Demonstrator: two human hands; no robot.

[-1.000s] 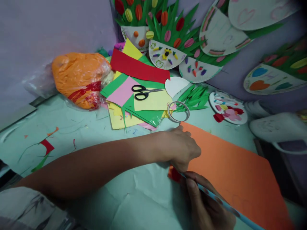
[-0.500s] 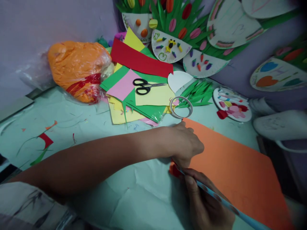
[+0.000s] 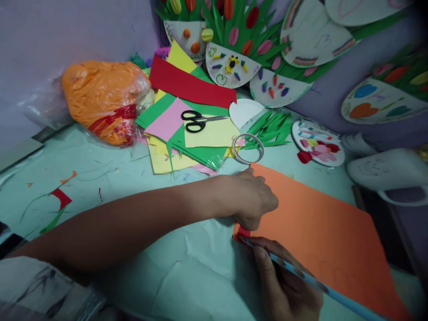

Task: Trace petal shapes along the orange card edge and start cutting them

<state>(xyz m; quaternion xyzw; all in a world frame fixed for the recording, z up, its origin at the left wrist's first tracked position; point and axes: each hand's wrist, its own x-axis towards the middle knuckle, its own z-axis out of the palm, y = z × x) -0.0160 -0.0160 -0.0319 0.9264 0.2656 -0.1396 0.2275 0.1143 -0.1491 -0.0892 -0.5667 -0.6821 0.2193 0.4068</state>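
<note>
My right hand [image 3: 284, 278] is closed around a light blue pencil [image 3: 309, 280] with dark spots. The pencil's tip touches the lower edge of a small red paper piece [image 3: 243, 232]. That piece lies on the left corner of a large orange sheet of paper [image 3: 321, 223]. My left hand [image 3: 254, 198] bends down over the same corner with curled fingers, pinning the red piece against the sheet. Its fingertips are partly hidden, and so is the upper part of the red piece. Faint pencil lines show on the lower right of the orange sheet.
Scissors [image 3: 197, 121] lie on stacked coloured papers [image 3: 209, 154], beside a tape roll [image 3: 248, 148] and green paper strips [image 3: 272, 128]. A paper plate [image 3: 337, 154] with cut-outs and a white mug [image 3: 384, 171] stand at right. An orange bundle in plastic [image 3: 107, 98] sits left.
The pencil tip has moved a little down and left along the red piece, and more of that piece shows below my left hand. The whole view has shifted slightly.
</note>
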